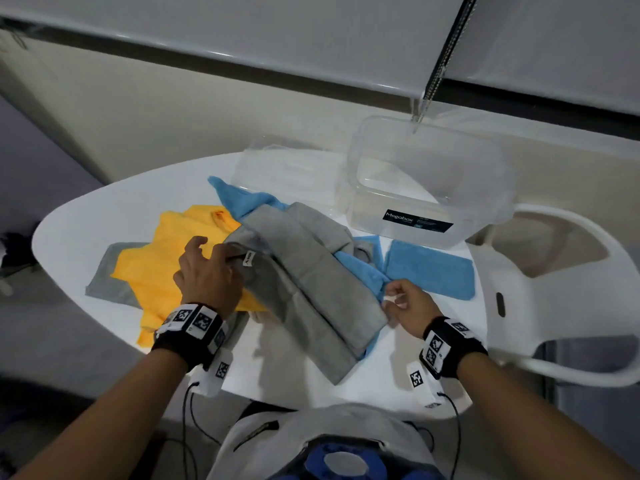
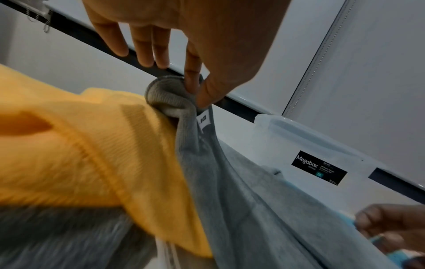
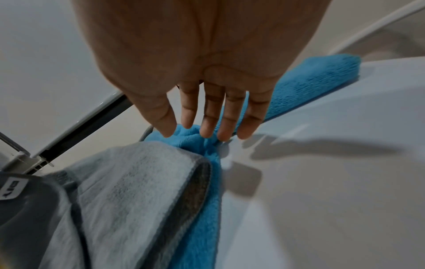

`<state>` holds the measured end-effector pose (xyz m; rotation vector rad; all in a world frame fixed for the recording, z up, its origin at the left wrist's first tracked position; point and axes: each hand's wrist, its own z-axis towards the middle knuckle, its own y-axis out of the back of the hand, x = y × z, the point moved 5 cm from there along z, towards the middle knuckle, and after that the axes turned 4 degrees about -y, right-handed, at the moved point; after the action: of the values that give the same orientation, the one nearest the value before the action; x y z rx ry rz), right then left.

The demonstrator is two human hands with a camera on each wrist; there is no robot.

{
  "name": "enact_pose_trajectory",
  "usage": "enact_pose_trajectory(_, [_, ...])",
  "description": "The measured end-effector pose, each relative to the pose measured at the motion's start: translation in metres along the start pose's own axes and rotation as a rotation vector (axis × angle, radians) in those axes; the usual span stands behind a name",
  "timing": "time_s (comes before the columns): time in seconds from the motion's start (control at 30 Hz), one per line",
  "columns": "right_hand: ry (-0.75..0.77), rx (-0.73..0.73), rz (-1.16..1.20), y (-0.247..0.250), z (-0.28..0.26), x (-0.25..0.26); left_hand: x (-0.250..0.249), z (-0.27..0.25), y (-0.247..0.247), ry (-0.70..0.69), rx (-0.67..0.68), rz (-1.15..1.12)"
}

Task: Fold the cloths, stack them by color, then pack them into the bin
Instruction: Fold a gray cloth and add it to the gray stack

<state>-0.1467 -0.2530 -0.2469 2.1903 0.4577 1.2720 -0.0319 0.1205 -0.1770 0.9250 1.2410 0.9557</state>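
Observation:
A grey cloth (image 1: 304,282) lies in loose folds across the middle of the white table (image 1: 104,216), over an unfolded blue cloth (image 1: 242,199). My left hand (image 1: 207,268) pinches the grey cloth's tagged corner (image 2: 174,94) between thumb and forefinger, its other fingers spread. My right hand (image 1: 405,299) pinches a bunched edge of the blue cloth (image 3: 195,138) just beside the grey cloth's right edge (image 3: 142,178). A yellow cloth (image 1: 166,265) lies crumpled to the left, partly under the grey one. A folded blue cloth (image 1: 429,268) lies flat at the right, in front of the clear bin (image 1: 426,188).
The bin's clear lid (image 1: 287,171) lies behind the cloths, left of the bin. Another grey cloth (image 1: 107,278) sticks out from under the yellow one. A white chair (image 1: 540,271) stands against the table's right side. A blind cord (image 1: 429,84) hangs over the bin.

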Motion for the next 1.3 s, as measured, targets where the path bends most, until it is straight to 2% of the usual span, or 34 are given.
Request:
enact_pose_trajectory(0.13, [-0.045, 0.115, -0.011, -0.014, 0.018, 0.008, 0.012, -0.014, -0.006, 0.100, 0.031, -0.044])
enact_pose_trajectory(0.27, [-0.071, 0.154, -0.135, -0.021, 0.025, 0.007, 0.018, 0.005, -0.014, 0.212, 0.105, -0.298])
enact_pose_trajectory(0.4, [-0.053, 0.219, -0.163, -0.023, 0.024, 0.004, 0.024, 0.036, -0.023, 0.352, 0.228, -0.265])
enact_pose_trajectory(0.47, [-0.044, 0.267, -0.204, -0.024, 0.020, -0.001, 0.026, 0.048, -0.023, 0.365, 0.239, -0.280])
enact_pose_trajectory(0.57, [-0.053, 0.384, -0.251, -0.030, 0.011, -0.011, 0.024, 0.059, -0.017, 0.336, 0.181, -0.323])
enact_pose_trajectory(0.67, [-0.064, 0.459, -0.193, -0.034, 0.001, -0.011, 0.016, 0.061, -0.017, 0.271, 0.183, -0.330])
enact_pose_trajectory(0.77, [-0.041, 0.417, -0.097, -0.031, 0.001, -0.006, 0.001, 0.044, -0.010, 0.116, 0.053, -0.185])
enact_pose_trajectory(0.83, [0.002, 0.397, -0.094, -0.028, 0.003, -0.003, -0.018, 0.018, -0.010, -0.084, -0.052, -0.133])
enact_pose_trajectory(0.87, [0.020, 0.406, -0.100, -0.027, 0.003, -0.002, -0.028, 0.001, -0.016, -0.199, -0.042, -0.150])
enact_pose_trajectory(0.97, [0.096, 0.447, -0.123, -0.024, 0.001, 0.008, -0.053, -0.061, -0.048, -0.511, 0.283, -0.220])
enact_pose_trajectory(1.07, [0.249, 0.435, -0.211, -0.020, 0.000, 0.017, -0.063, -0.114, -0.086, -0.752, 0.538, -0.083])
enact_pose_trajectory(1.1, [0.299, 0.432, -0.243, -0.020, -0.001, 0.019, -0.065, -0.126, -0.094, -0.792, 0.608, -0.015])
enact_pose_trajectory(1.23, [0.394, 0.470, -0.338, -0.023, -0.005, 0.021, -0.073, -0.152, -0.114, -0.872, 0.742, 0.114])
enact_pose_trajectory(1.3, [0.432, 0.490, -0.384, -0.025, -0.006, 0.021, -0.076, -0.156, -0.118, -0.895, 0.747, 0.162])
